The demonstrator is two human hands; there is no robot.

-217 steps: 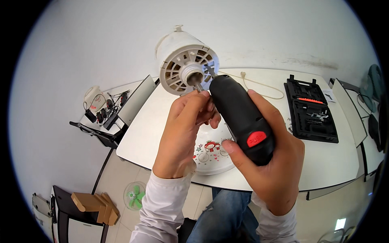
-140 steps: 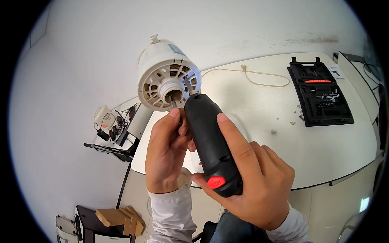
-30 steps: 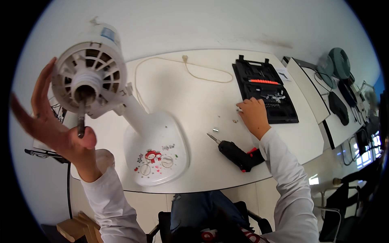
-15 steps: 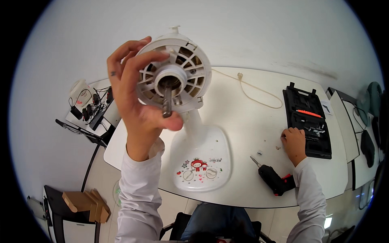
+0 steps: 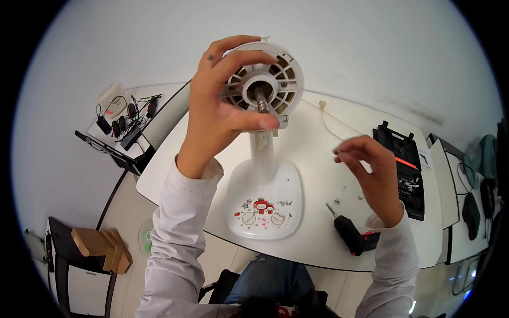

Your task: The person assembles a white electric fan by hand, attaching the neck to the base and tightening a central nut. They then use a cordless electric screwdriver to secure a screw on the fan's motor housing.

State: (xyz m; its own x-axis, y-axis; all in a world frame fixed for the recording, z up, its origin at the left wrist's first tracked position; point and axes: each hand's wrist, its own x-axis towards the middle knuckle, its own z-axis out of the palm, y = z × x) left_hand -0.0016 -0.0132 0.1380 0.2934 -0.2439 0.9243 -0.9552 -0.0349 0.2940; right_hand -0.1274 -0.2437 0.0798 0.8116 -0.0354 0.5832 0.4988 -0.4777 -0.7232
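My left hand (image 5: 214,100) is wrapped around the rim of a white electric fan's motor housing (image 5: 290,87), bare of blades and grille. A metal shaft (image 5: 261,99) sticks out of its centre, beside my left thumb. Below, the fan's neck (image 5: 261,148) rises from a white base (image 5: 265,185) with a red cartoon print and two knobs. To the right of the fan, my right hand (image 5: 374,172) hovers over the table. Its thumb and forefinger are pinched together on something too small to make out.
A black and red cordless screwdriver (image 5: 347,233) lies near the table's front edge, with small loose parts (image 5: 337,201) behind it. An open black tool case (image 5: 416,206) lies at the right. The fan's plugged cord (image 5: 324,117) runs behind. Cables and adapters (image 5: 130,119) clutter the left side table.
My right hand has lifted from beside the tool case and moved left toward the fan, fingers now pinched. My left hand and the fan head appear further right in view.
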